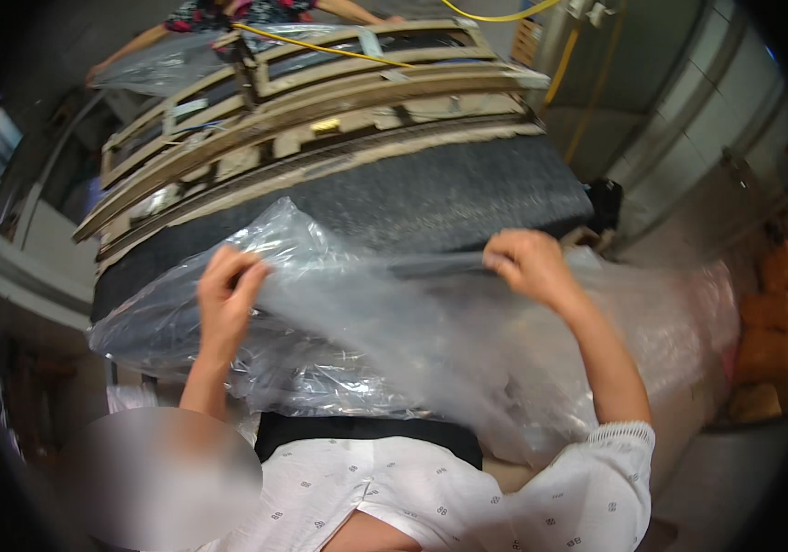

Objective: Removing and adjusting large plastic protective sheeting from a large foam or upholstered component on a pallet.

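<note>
In the head view I see both bare hands raised over the near side of a dark slab (412, 189), with a clear plastic sheet (348, 294) between them. The left hand (228, 283) is pinching the sheet with its thumb against curled fingers, and a crumpled peak of film stands up just beyond it. The right hand (530, 265) has its fingers folded over the sheet's upper edge, gripping it, and I see that edge drawn nearly straight from one hand to the other. Below, the sheet hangs in folds in front of the person, its middle smeared by motion blur; on the left it drapes over the slab's near corner, and film spreads well out to the right too. A wooden frame (431, 87) of long rails lies along the far side of the slab, and a yellow cord (320, 44) runs across above it. At the top I make out a co-worker's flowered sleeve (193, 17), arms spread wide, beside more clear film (164, 69). Orange-brown bundles (769, 340) are stacked at far right, near a tiled wall (725, 92).
</note>
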The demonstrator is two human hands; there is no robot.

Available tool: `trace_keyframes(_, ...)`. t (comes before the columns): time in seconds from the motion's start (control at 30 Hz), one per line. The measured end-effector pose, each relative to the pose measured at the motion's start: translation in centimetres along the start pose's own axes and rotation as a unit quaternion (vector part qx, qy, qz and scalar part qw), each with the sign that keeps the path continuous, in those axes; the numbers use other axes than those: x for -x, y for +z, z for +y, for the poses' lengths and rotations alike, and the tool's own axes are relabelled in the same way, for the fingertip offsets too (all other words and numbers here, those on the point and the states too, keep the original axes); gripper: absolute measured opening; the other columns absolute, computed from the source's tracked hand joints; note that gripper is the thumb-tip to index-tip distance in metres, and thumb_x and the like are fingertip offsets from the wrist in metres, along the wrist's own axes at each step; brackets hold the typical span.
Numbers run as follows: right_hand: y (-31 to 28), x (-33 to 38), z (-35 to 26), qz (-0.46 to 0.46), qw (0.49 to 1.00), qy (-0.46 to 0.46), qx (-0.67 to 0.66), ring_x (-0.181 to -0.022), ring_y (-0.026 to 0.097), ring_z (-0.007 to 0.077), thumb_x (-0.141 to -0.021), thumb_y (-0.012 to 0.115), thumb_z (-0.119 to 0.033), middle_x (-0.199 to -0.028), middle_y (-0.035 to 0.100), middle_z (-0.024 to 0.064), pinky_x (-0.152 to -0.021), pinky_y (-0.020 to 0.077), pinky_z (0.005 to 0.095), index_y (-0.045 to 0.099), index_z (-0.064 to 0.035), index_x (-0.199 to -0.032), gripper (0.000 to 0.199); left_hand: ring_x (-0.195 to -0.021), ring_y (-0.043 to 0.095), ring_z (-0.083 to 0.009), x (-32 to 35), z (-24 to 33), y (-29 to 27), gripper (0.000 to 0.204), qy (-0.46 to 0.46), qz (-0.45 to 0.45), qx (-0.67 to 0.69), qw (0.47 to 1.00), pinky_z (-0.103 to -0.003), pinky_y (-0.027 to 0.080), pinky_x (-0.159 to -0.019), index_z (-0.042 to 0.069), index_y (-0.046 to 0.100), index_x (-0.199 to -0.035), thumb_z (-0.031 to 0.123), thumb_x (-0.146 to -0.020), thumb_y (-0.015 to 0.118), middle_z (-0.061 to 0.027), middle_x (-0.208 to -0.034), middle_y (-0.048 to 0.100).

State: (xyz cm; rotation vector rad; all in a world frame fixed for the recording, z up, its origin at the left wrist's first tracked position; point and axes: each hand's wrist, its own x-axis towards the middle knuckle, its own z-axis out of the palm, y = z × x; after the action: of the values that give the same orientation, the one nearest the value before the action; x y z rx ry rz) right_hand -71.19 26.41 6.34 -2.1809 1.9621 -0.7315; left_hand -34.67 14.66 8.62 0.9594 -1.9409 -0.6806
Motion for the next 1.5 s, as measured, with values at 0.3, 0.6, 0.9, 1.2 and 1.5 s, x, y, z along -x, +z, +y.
trace_keyframes(0.3, 4.0, 2.8, -3.2, 0.134, 0.99, 0.029, -0.009, -0.07, 0.057, 0.0278, -0.07, 0.055, 0.004, -0.072, 0.055, 0.0088, -0.06, 0.0444, 0.0367, 0.058, -0.0065, -0.085, 0.018, -0.092, 0.055, -0.0134, 19.5, -5.1, -52.0, 0.025, -0.061, 0.415, -0.455, 0.785, -0.026, 0.042, -0.084, 0.002, 0.062, -0.102, 0.021, -0.09, 0.053, -0.0059, -0.101, 0.062)
trace_keyframes(0.6, 7.8, 29.7, 13.9, -0.41, 0.771, 0.389, 0.292, -0.093, 0.061, 0.0281, -0.077, 0.054, -0.017, -0.098, 0.064, 0.0126, -0.079, 0.0488, 0.0397, 0.067, -0.0109, -0.092, 0.021, -0.089, 0.056, -0.0151, 10.0, -16.6, -41.4, 0.018, -0.042, 0.288, -0.436, 0.852, -0.027, 0.042, -0.083, 0.003, 0.061, -0.096, 0.017, -0.088, 0.054, -0.0049, -0.093, 0.061)
trace_keyframes(0.9, -20.3, 17.8, 25.1, 0.217, 0.878, 0.427, 0.007, -0.104, 0.054, 0.0205, -0.088, 0.049, -0.021, -0.115, 0.055, 0.0136, -0.086, 0.0436, 0.0326, 0.044, -0.0017, -0.126, 0.043, -0.07, 0.057, -0.0192, 3.2, -32.4, -31.2, 0.03, -0.155, 0.252, -0.372, 0.88, -0.03, 0.044, -0.067, 0.004, 0.064, -0.084, 0.034, -0.08, 0.062, -0.0104, -0.078, 0.064)
trace_keyframes(1.2, -4.3, -2.7, 11.9, 0.241, 0.959, -0.02, 0.147, -0.088, 0.056, 0.0304, -0.085, 0.047, -0.023, -0.093, 0.056, 0.0168, -0.075, 0.0437, 0.0378, 0.057, -0.0034, -0.09, 0.022, -0.078, 0.055, -0.0151, 7.4, -35.9, -34.1, 0.028, -0.162, 0.162, -0.341, 0.912, -0.027, 0.043, -0.075, 0.0, 0.061, -0.093, 0.026, -0.088, 0.051, -0.0074, -0.084, 0.063)
trace_keyframes(1.5, -0.7, -7.1, 14.9, 0.118, 0.962, 0.17, 0.177, -0.104, 0.051, 0.0322, -0.084, 0.05, -0.037, -0.11, 0.057, 0.0143, -0.087, 0.0402, 0.0401, 0.06, -0.0132, -0.108, 0.035, -0.074, 0.051, -0.0091, 8.4, -41.6, -43.0, 0.032, -0.301, 0.107, -0.158, 0.935, -0.023, 0.042, -0.07, 0.0, 0.063, -0.091, 0.031, -0.085, 0.06, -0.0021, -0.082, 0.061)
